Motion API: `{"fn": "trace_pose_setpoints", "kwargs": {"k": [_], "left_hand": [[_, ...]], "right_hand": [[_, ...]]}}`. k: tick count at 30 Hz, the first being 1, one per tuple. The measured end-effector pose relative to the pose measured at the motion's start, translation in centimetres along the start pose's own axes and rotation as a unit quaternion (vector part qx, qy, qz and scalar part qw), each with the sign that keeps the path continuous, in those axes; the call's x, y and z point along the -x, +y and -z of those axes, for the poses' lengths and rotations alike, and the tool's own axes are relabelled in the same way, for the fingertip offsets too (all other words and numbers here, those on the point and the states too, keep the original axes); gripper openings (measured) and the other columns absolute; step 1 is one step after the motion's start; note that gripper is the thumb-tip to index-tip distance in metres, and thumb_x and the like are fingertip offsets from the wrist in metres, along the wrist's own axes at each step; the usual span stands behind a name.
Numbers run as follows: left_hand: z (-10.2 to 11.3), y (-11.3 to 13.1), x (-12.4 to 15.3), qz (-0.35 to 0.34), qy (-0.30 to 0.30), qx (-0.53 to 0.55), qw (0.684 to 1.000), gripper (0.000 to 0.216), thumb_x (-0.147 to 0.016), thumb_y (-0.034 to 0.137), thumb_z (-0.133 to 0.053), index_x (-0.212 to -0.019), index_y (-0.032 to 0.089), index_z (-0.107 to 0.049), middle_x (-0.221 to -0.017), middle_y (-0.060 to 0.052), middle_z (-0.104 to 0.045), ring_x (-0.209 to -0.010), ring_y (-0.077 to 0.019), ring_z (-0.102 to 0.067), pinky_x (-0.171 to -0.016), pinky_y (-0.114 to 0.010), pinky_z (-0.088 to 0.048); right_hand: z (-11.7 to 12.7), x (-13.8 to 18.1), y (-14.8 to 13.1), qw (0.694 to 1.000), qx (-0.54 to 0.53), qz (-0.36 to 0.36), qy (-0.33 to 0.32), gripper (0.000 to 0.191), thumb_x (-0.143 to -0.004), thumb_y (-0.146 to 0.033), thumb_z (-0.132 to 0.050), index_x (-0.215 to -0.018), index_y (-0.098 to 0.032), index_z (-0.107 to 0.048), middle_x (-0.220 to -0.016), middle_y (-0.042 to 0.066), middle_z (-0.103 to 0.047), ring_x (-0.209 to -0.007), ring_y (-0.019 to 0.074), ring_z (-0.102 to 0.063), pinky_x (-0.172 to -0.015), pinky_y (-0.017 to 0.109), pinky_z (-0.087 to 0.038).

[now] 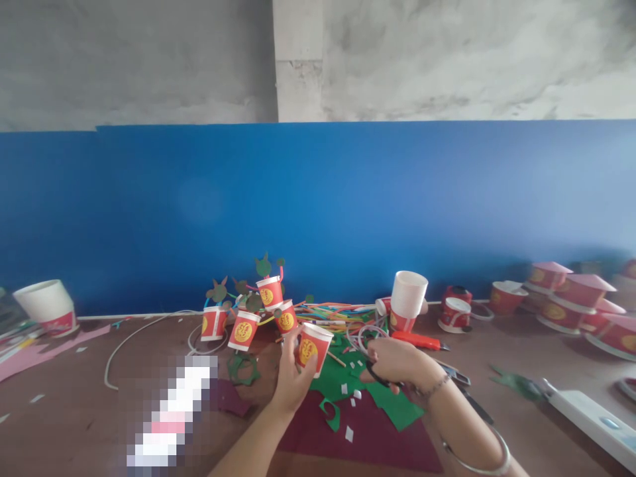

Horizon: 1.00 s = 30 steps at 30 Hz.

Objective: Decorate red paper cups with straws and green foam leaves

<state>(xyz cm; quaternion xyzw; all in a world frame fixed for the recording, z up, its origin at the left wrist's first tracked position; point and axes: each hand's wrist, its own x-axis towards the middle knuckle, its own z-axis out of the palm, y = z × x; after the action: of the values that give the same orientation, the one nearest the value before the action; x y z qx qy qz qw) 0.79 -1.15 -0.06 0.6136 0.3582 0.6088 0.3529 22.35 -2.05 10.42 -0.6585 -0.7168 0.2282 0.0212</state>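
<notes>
"What's in the left hand [292, 374]?"

"A red paper cup [318, 341] with a yellow emblem, just below the middle of the frame. The thumb is on the front and the fingers are round the side, so it's firmly pinched, tilted a little, its white rim uppermost."

"And the right hand [397, 361]?"

"Right of centre, curled round black-handled scissors [378, 377]. I can see the dark handles at the fingers, but I can't make out the blades from here."

"Is that hand touching the cup?"

"No, there's a gap between them, with green paper [330, 383] showing below. That lies over a maroon sheet [368, 442] at the bottom centre, with small white scraps [349, 434] scattered on top."

"What's behind the hands?"

"Coloured sticks [322, 311] along the back of the table [94, 424]. Left of them is a cluster of decorated cups [243, 331], one raised above the others. To the right, white cups [409, 290] rise out of a red one, and an orange utility knife [416, 340] lies right in front."

"And at the far right?"

"Red cup towers [566, 308] with pink cone tops, against the blue panel [318, 199]."
</notes>
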Motion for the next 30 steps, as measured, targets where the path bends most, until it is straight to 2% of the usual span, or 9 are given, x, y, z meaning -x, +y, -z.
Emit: {"fn": "trace_pose_setpoints", "kwargs": {"k": [4,6,9,12,16,21,24,27,30], "left_hand": [[0.0,0.0,0.2,0.025,-0.005,0.043,0.999,0.074,-0.082,0.053,-0.052,-0.143,0.025,-0.019,-0.135,-0.014,-0.044,-0.117,-0.0265,-0.052,-0.094,-0.039,-0.046],[0.0,-0.3,0.4,0.039,-0.035,0.06,0.997,0.074,-0.085,0.052,-0.048,-0.144,0.027,-0.013,-0.137,-0.013,-0.044,-0.118,-0.0256,-0.052,-0.095,-0.039,-0.045],[0.1,-0.4,0.5,0.028,-0.068,0.03,0.997,0.071,-0.086,0.048,-0.047,-0.144,0.023,-0.016,-0.138,-0.013,-0.042,-0.123,-0.0255,-0.047,-0.102,-0.04,-0.039],[0.1,0.0,0.3,-0.005,-0.033,-0.048,0.998,0.067,-0.081,0.042,-0.057,-0.137,0.018,-0.03,-0.132,-0.014,-0.047,-0.125,-0.0266,-0.044,-0.106,-0.042,-0.032],[-0.1,0.5,-0.2,-0.009,0.012,-0.09,0.996,0.052,-0.076,0.033,-0.063,-0.122,0.018,-0.043,-0.113,-0.011,-0.058,-0.108,-0.0254,-0.056,-0.095,-0.042,-0.042],[0.1,-0.8,-0.5,-0.082,0.033,-0.162,0.983,0.016,-0.075,0.026,-0.063,-0.085,0.018,-0.054,-0.123,-0.015,-0.053,-0.116,-0.0284,-0.051,-0.095,-0.044,-0.042],[0.4,-1.3,-0.6,-0.103,0.01,-0.201,0.974,0.013,-0.078,0.025,-0.061,-0.069,0.018,-0.053,-0.121,-0.014,-0.056,-0.115,-0.029,-0.051,-0.095,-0.045,-0.042],[0.6,-1.1,-0.6,-0.101,0.005,-0.215,0.971,0.016,-0.079,0.025,-0.059,-0.067,0.018,-0.052,-0.125,-0.015,-0.054,-0.117,-0.0307,-0.05,-0.095,-0.048,-0.042],[0.6,-0.8,-0.7,-0.124,0.008,-0.206,0.971,0.009,-0.08,0.02,-0.056,-0.072,0.018,-0.053,-0.127,-0.016,-0.053,-0.119,-0.0303,-0.049,-0.096,-0.048,-0.041]], "right_hand": [[-0.6,-1.5,-0.8,0.993,-0.032,0.03,0.109,0.025,-0.072,-0.036,-0.06,-0.088,-0.017,-0.059,-0.076,0.006,-0.067,-0.073,0.0198,-0.063,-0.061,0.025,-0.041],[-1.6,-2.4,-1.5,0.979,-0.137,0.074,0.132,0.028,-0.078,-0.04,-0.054,-0.094,-0.018,-0.055,-0.074,0.003,-0.066,-0.066,0.0162,-0.061,-0.058,0.023,-0.041],[-3.3,-3.5,-2.4,0.942,-0.291,0.149,0.079,0.032,-0.075,-0.042,-0.059,-0.093,-0.017,-0.054,-0.063,-0.002,-0.059,-0.055,0.0118,-0.053,-0.05,0.02,-0.037],[-4.7,-4.1,-2.7,0.938,-0.284,0.179,0.081,0.032,-0.067,-0.034,-0.067,-0.09,-0.016,-0.055,-0.057,-0.006,-0.051,-0.051,0.0089,-0.043,-0.046,0.019,-0.031],[-5.5,-4.5,-2.5,0.943,-0.256,0.188,0.097,0.025,-0.064,-0.024,-0.067,-0.084,-0.017,-0.054,-0.054,-0.007,-0.049,-0.05,0.0085,-0.041,-0.045,0.019,-0.028],[-5.4,-4.4,-2.3,0.926,-0.338,0.165,0.009,0.029,-0.061,-0.014,-0.063,-0.087,-0.018,-0.051,-0.052,-0.009,-0.048,-0.047,0.0075,-0.039,-0.043,0.019,-0.027],[-5.0,-3.5,-2.6,0.905,-0.393,0.157,-0.041,0.027,-0.065,-0.018,-0.065,-0.087,-0.018,-0.05,-0.057,-0.006,-0.057,-0.05,0.0091,-0.047,-0.045,0.019,-0.034],[-5.6,-1.9,-2.9,0.876,-0.442,0.19,-0.041,0.026,-0.071,-0.031,-0.067,-0.083,-0.018,-0.048,-0.059,-0.002,-0.062,-0.053,0.0106,-0.053,-0.049,0.02,-0.038],[-7.9,0.0,-2.7,0.812,-0.535,0.224,-0.061,0.029,-0.079,-0.042,-0.061,-0.087,-0.018,-0.046,-0.066,0.0,-0.064,-0.06,0.0128,-0.06,-0.052,0.02,-0.041]]}}
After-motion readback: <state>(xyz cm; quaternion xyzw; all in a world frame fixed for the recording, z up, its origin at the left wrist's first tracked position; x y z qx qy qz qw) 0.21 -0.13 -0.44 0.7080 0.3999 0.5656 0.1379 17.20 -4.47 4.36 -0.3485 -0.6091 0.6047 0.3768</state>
